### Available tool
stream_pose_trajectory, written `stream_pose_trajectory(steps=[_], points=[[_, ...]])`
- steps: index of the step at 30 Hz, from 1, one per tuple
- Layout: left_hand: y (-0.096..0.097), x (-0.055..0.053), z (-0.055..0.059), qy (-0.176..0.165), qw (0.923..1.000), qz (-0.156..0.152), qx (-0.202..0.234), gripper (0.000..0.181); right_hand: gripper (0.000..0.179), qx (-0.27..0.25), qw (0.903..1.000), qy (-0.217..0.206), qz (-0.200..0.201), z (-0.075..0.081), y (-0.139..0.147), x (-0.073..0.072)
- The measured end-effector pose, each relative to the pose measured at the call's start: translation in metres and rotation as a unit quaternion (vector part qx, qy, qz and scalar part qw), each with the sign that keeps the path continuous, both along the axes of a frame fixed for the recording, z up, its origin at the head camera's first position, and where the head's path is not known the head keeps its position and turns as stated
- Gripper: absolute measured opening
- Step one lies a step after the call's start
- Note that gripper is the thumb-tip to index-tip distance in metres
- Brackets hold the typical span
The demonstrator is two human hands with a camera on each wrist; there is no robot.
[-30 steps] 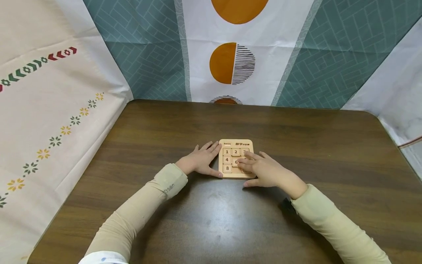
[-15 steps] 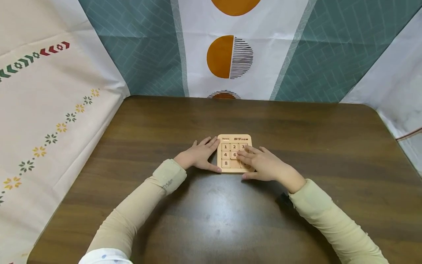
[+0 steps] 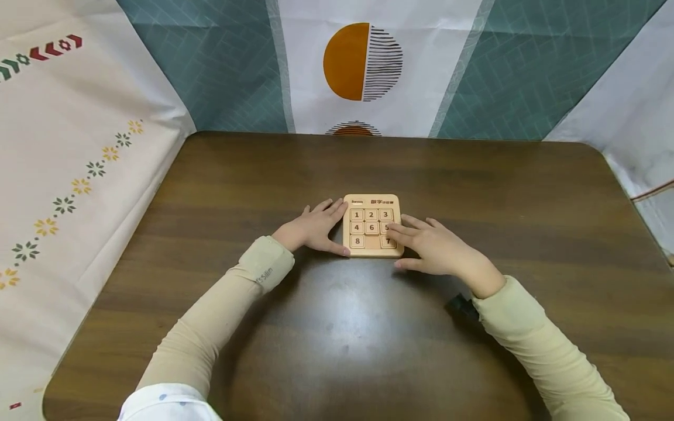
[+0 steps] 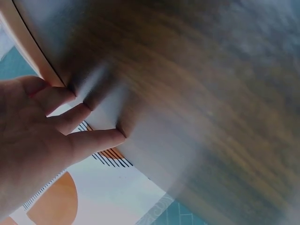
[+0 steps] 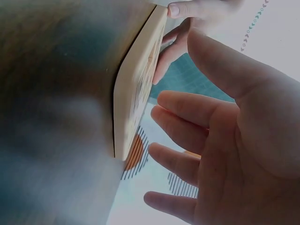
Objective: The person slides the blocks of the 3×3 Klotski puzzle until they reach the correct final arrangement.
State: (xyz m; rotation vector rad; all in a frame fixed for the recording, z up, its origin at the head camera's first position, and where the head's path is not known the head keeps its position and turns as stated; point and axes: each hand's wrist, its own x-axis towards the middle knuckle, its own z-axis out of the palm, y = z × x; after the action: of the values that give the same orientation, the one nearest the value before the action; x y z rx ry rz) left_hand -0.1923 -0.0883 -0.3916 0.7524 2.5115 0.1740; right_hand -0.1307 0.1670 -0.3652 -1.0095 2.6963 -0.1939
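A wooden sliding number puzzle (image 3: 371, 254) lies flat on the table in the head view. Its top row reads 1, 2, 3, the middle row 4, 6, 5, and the bottom row 8, a gap, then 7. My left hand (image 3: 313, 228) spreads along the puzzle's left side, thumb at the lower left corner and fingertips at the upper left edge. Over the right side reaches my right hand (image 3: 439, 248), fingers extended, fingertips at the 5 tile (image 3: 387, 227) and 7 tile (image 3: 388, 241), partly covering them. Whether they touch the tiles is unclear.
A brown wooden table (image 3: 253, 175) surrounds the puzzle. Behind it hangs a patterned curtain (image 3: 226, 76); a white embroidered cloth (image 3: 58, 146) hangs at the left. A small dark object (image 3: 463, 306) shows by the right wrist.
The 6 tile has slid up level with the 4 and 5. My right hand has drawn back rightward, uncovering the 3 tile. The left hand stays put; the head view has tilted down.
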Motion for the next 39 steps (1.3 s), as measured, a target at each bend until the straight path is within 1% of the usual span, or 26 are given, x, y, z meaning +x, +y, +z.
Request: stream_pose_trajectory(steps=[4, 9, 14, 19, 28, 33, 35, 39], points=[[0.001, -0.003, 0.004, 0.000, 1.0000, 0.003, -0.005, 0.111, 0.066, 0.003, 1.0000, -0.001, 0.002, 0.004, 0.004, 0.000], [0.003, -0.004, 0.009, -0.001, 1.0000, 0.006, -0.004, 0.111, 0.061, 0.012, 0.9999, 0.000, 0.002, 0.007, 0.009, 0.004], [0.004, -0.003, 0.011, 0.005, 0.9999, 0.007, -0.006, 0.111, 0.058, 0.013, 0.9998, -0.001, 0.013, 0.007, 0.011, 0.008], [0.004, -0.001, 0.012, 0.005, 1.0000, 0.008, -0.001, 0.110, 0.059, 0.014, 0.9998, -0.003, 0.017, 0.006, 0.007, 0.011], [0.005, -0.001, 0.009, 0.007, 0.9999, 0.002, -0.008, 0.110, 0.061, 0.029, 0.9993, 0.019, 0.015, 0.003, -0.008, 0.016], [0.003, 0.001, 0.006, 0.004, 0.9999, 0.007, -0.014, 0.111, 0.062, 0.029, 0.9991, 0.022, 0.021, -0.001, -0.020, 0.016], [0.002, 0.002, 0.004, 0.003, 0.9999, 0.008, -0.014, 0.111, 0.062, 0.025, 0.9993, 0.022, 0.018, -0.001, -0.020, 0.014], [0.003, 0.002, 0.003, 0.002, 0.9999, 0.008, -0.009, 0.111, 0.062, 0.019, 0.9991, 0.036, -0.012, -0.002, -0.011, 0.004]])
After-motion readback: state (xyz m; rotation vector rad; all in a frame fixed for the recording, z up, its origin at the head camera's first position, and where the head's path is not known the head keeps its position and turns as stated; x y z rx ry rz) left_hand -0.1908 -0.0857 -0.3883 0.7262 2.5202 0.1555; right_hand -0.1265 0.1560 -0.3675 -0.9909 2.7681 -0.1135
